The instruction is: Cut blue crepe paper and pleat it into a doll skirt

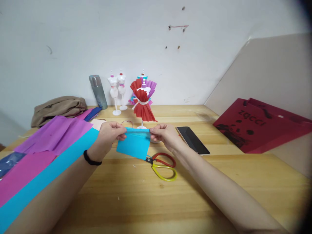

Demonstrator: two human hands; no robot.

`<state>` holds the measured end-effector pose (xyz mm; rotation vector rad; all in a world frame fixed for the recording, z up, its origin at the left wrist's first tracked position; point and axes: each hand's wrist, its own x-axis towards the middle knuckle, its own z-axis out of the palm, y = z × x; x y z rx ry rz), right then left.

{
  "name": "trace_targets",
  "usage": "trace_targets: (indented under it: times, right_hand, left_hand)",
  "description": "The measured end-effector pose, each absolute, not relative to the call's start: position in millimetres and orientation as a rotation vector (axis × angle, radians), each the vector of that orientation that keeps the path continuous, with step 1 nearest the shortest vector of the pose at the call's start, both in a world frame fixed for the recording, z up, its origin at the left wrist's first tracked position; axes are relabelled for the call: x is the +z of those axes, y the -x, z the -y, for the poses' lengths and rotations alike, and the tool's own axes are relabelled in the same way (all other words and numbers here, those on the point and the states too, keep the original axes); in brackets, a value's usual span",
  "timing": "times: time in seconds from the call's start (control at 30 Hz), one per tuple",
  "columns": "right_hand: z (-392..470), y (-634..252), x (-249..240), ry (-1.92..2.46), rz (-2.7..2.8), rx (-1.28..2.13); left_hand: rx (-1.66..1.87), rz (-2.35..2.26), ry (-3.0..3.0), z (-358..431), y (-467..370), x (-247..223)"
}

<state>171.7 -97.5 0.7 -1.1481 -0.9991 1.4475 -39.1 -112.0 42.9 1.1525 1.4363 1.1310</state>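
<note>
One bench (219,182) carries everything. One red bag (260,125) stands at the right; one brown cloth (58,109) lies far left. Two hands meet over the middle: the left hand (110,135) and the right hand (164,133) each pinch, thumb and fingers together, one end of one blue strip (137,131), stretched between them above the bench. Whether the blue panel (134,147) just below belongs to it, I cannot tell. Behind are four dress forms (113,86), one partly hidden, and one flask (98,92). One phone (193,139) and one pair of scissors (164,166) lie nearer.
</note>
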Motion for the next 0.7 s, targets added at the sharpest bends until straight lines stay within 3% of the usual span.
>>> trace_targets:
  times: [0.7]
  right_hand:
    - [91.2,-171.2,-13.8,1.148,0.949,1.539]
  left_hand:
    - [1.067,-1.267,-1.074,99.2,44.1,19.3]
